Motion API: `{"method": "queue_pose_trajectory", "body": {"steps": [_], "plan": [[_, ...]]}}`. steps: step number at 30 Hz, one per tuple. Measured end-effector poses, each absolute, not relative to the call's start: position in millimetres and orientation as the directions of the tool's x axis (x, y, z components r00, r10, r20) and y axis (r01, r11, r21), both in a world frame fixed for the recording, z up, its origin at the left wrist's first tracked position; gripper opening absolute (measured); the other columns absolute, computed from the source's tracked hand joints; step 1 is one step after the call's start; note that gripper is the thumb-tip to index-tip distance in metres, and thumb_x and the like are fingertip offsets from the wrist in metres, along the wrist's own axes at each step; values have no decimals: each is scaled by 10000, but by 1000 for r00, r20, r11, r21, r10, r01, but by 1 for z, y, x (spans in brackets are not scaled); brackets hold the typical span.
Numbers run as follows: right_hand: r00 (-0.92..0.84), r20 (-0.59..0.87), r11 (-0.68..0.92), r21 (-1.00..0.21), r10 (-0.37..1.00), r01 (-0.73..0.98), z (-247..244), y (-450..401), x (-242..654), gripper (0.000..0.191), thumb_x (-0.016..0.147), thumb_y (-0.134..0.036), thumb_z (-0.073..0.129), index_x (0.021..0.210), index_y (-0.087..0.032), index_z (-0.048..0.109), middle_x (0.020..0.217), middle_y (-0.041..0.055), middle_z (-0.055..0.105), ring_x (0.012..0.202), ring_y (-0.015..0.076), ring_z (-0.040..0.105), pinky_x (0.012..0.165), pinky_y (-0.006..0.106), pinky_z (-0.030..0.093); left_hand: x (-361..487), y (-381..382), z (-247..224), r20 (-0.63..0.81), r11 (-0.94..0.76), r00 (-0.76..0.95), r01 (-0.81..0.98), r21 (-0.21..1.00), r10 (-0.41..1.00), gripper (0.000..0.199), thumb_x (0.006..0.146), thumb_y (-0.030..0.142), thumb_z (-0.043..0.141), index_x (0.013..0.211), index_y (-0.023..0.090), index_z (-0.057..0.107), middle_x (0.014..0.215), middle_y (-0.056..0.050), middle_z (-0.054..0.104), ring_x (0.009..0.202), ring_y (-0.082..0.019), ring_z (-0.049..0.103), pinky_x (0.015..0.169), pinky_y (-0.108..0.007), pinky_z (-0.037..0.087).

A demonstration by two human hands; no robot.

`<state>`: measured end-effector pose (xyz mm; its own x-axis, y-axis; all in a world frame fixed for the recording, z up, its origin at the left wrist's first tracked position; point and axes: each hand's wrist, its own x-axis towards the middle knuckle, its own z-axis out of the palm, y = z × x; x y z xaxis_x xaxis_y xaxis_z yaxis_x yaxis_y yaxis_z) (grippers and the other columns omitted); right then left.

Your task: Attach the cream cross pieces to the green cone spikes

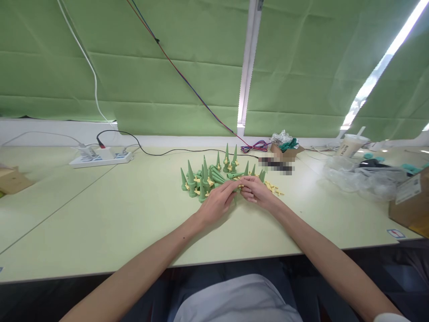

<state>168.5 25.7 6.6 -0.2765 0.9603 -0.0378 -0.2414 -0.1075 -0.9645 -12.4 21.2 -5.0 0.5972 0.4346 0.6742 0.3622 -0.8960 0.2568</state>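
Note:
My left hand (217, 202) is closed, its fingers round a green cone-shaped piece that is mostly hidden; a bit of green shows below the fingers. My right hand (256, 191) meets it fingertip to fingertip, pinching a small yellow piece (241, 185) against the green one. Just beyond and to the left stand several green cones (191, 179), upright on round bases, with small yellow parts on their sides. More green pieces (217, 175) lie tilted among them. Loose yellow pieces (274, 188) are scattered right of my right hand.
A white power strip (100, 157) with plugs sits at the back left. Behind the cones are a coiled cable (256, 146) and a small open carton (287, 153). To the right are a lidded cup (350, 145), clear plastic bags (365, 179) and a cardboard box (410, 201).

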Motion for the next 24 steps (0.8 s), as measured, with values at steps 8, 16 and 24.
{"method": "queue_pose_trajectory", "body": {"steps": [8,16,24], "plan": [[-278,-43,-110,-967,959,-230,6,26,169,332,728,-398,750,663,-184,505,441,-114,277,346,29,248,270,141,187,-13,22,-6,681,-895,592,376,238,430,395,959,124,420,1338,230,456,1137,-78,645,954,-152,636,804,-280,529],[-278,-41,-108,-967,960,-232,7,25,168,331,741,-392,738,657,-192,487,437,-110,298,344,34,254,269,147,187,-11,24,-8,728,-903,559,380,200,397,365,958,122,430,1306,218,483,1116,-74,666,987,-155,648,830,-284,536],[-273,-49,-118,-963,961,-241,7,25,168,324,722,-368,742,649,-193,479,429,-109,307,341,36,265,267,149,184,-11,24,-9,733,-901,551,384,202,399,357,956,119,430,1293,221,493,1125,-73,669,1007,-158,648,845,-293,540]]}}
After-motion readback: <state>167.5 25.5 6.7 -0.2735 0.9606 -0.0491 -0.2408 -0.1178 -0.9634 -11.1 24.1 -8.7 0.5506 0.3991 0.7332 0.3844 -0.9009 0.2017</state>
